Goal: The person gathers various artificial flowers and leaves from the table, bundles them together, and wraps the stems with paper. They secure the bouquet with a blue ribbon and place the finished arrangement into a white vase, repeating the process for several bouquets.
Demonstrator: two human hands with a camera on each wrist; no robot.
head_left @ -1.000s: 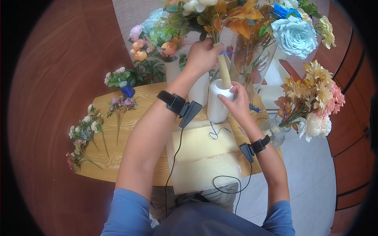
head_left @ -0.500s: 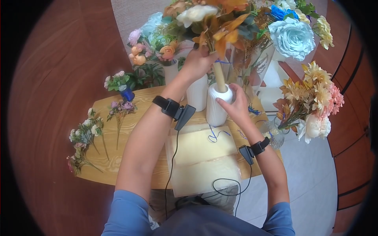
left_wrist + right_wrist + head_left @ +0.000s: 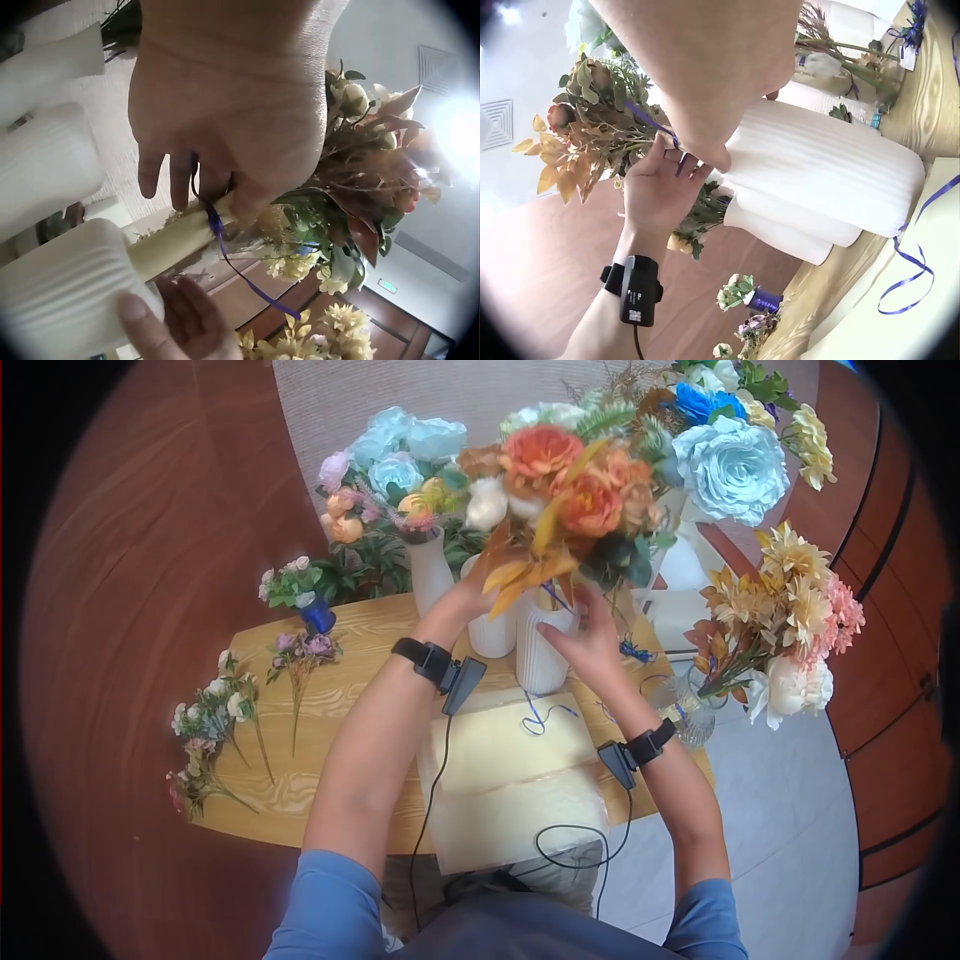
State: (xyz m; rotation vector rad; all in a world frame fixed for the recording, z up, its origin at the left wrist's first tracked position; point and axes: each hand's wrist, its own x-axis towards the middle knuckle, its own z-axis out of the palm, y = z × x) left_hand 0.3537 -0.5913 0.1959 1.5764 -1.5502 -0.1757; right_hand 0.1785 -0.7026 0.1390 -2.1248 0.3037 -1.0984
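Note:
My left hand (image 3: 476, 595) grips the stems of a bouquet of orange, rust and white flowers (image 3: 585, 490) just under the blooms. In the left wrist view the pale wrapped stem bundle (image 3: 169, 246), tied with a purple ribbon (image 3: 255, 285), runs down into the mouth of a white ribbed vase (image 3: 64, 292). My right hand (image 3: 592, 640) holds this vase near its rim, thumb on the near side and fingers round the far side. Upright on the table, the vase stands beside the other white vases. From the head, leaves and blooms cover part of the left hand.
Yellowish sheets (image 3: 515, 760) lie at the wooden table's (image 3: 350, 630) front, with a loose ribbon (image 3: 537, 722) on them. Small flower sprigs (image 3: 215, 705) lie at the left. A vase of blue and peach flowers (image 3: 430, 575) stands behind; a glass vase with beige flowers (image 3: 695, 725) is at right.
The left hand has come down with the bouquet, and the wrapped stems have sunk deeper into the vase. The right hand stays at the vase rim.

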